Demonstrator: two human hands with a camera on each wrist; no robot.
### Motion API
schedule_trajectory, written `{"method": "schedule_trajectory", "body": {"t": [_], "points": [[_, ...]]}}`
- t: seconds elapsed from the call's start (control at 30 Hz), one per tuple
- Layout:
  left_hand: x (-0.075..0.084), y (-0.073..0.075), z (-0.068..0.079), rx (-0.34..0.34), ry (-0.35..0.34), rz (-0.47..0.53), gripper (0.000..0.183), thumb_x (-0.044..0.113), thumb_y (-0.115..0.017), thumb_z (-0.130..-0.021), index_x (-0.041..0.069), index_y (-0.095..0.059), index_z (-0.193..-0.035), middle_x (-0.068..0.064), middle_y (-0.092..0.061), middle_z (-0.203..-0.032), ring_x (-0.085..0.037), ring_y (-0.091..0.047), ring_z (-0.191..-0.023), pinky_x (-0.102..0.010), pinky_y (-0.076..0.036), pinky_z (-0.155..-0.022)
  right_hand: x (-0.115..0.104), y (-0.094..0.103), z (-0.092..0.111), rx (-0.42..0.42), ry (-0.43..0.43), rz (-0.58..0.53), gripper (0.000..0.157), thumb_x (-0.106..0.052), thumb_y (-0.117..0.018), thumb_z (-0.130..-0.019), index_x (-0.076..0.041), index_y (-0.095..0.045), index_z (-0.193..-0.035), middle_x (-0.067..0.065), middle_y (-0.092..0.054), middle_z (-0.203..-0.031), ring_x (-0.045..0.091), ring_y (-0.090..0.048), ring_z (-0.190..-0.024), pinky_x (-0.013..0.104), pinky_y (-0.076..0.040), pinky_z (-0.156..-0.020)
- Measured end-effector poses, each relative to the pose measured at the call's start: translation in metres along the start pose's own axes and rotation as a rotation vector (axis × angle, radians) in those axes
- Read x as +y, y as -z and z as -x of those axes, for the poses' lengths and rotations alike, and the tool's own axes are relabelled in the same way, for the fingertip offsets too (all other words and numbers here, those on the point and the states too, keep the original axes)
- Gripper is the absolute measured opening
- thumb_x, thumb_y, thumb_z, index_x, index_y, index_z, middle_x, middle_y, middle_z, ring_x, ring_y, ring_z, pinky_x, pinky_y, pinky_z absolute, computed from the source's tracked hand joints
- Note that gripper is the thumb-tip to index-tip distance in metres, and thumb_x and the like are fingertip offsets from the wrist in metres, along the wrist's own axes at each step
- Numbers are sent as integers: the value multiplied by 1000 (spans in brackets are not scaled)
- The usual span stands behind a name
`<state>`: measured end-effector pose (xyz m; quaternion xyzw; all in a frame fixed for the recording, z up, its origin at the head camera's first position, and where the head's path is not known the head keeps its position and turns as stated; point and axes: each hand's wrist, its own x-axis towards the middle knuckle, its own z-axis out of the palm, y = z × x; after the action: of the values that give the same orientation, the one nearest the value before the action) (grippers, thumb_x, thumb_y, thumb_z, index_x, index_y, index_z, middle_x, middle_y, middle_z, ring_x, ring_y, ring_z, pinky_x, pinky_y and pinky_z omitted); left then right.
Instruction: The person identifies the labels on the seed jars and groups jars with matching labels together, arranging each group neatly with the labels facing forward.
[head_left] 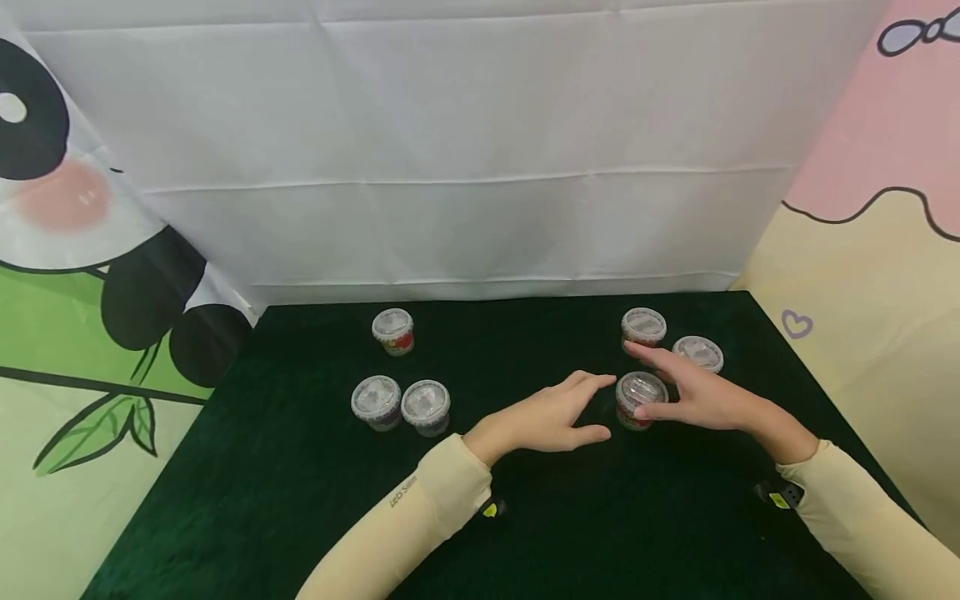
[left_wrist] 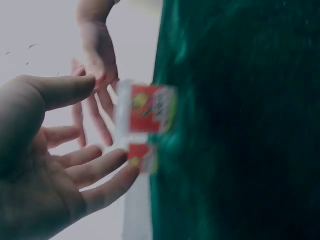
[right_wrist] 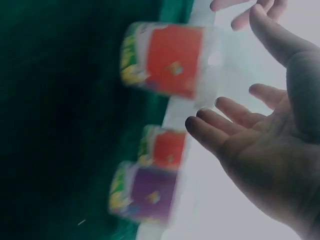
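A small lidded tub with a red label point(head_left: 640, 402) stands on the dark green cloth point(head_left: 525, 517), between my two hands. My left hand point(head_left: 551, 417) is just left of it, thumb and fingers spread apart with nothing between them. My right hand point(head_left: 701, 396) reaches in from the right and overlaps this tub's edge in the head view. In the right wrist view its fingers are extended beside the red-labelled tub point(right_wrist: 172, 62). Behind stand another red-labelled tub point(head_left: 643, 323) and, farther right, a tub point(head_left: 698, 352) partly hidden by the right hand; a purple label point(right_wrist: 152, 195) shows in the right wrist view.
Toward the left stand three more lidded tubs: a red-labelled one point(head_left: 393, 332) at the back and two darker ones point(head_left: 377, 403) side by side in front. A white cloth wall point(head_left: 465, 208) rises behind the table, with printed cloth panels point(head_left: 870, 350) at both sides.
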<state>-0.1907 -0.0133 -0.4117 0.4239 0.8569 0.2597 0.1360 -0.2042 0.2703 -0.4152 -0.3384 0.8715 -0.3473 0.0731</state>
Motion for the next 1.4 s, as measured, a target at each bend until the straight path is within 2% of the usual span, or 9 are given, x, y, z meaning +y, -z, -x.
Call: {"method": "schedule_trajectory", "body": {"t": [0.1,0.2,0.3,0.37,0.57,0.87,1.13,1.4], "points": [[3,-15,-10,33,3,-5,75,38,-60,-103,14,-18,-162,-15,-27,-160,-23,-44,-140,-34,-42,-110,9,-3,10,-9,-21,-82,98,-27,-80,-90,-5,-16,-161,24,-20,-163,51,-27,-144,66,-34,-107],[8,-27,-16,61,27,-8,80,36,-61,-103,13,-13,-162,-21,-18,-163,-30,-39,-143,-40,-42,-110,18,-7,17,-10,-57,-164,108,-23,-81,-90,-12,-2,-163,29,-14,-162,56,-24,-143,66,-34,-105],[11,-34,-20,58,59,38,84,35,-62,-102,13,-7,-163,-25,-7,-165,-37,-35,-145,-44,-41,-111,26,-12,22,-3,-83,-208,116,-20,-81,-89,-17,9,-163,33,-15,-160,57,-26,-142,65,-35,-105],[13,-37,-23,47,77,74,87,35,-62,-102,14,-3,-163,-25,-3,-166,-40,-34,-145,-45,-41,-111,29,-15,24,-5,-84,-217,117,-19,-80,-89,-17,12,-162,34,-17,-159,56,-28,-141,63,-35,-105],[13,-43,-28,30,100,134,91,36,-63,-102,19,3,-163,-25,1,-166,-42,-34,-144,-46,-40,-112,29,-18,23,-34,-79,-205,108,-19,-77,-92,-11,4,-163,34,-18,-159,55,-31,-140,63,-40,-103],[16,-45,-24,5,132,134,90,37,-63,-101,18,0,-163,-22,0,-167,-37,-33,-146,-41,-39,-113,27,-20,21,-57,-115,-153,98,-24,-75,-94,-3,-8,-162,31,-25,-156,53,-38,-137,60,-46,-100],[17,-48,-25,-4,122,106,90,39,-61,-102,16,0,-163,-21,0,-167,-34,-33,-146,-38,-39,-113,31,-20,21,-62,-124,-181,96,-23,-74,-96,-5,-7,-162,30,-25,-155,53,-38,-136,62,-44,-101],[19,-49,-25,-9,104,96,90,40,-61,-102,15,0,-163,-20,1,-167,-32,-30,-148,-35,-39,-112,32,-20,21,-75,-133,-207,97,-22,-74,-95,-5,-7,-162,30,-24,-155,53,-39,-136,54,-44,-103]]}}
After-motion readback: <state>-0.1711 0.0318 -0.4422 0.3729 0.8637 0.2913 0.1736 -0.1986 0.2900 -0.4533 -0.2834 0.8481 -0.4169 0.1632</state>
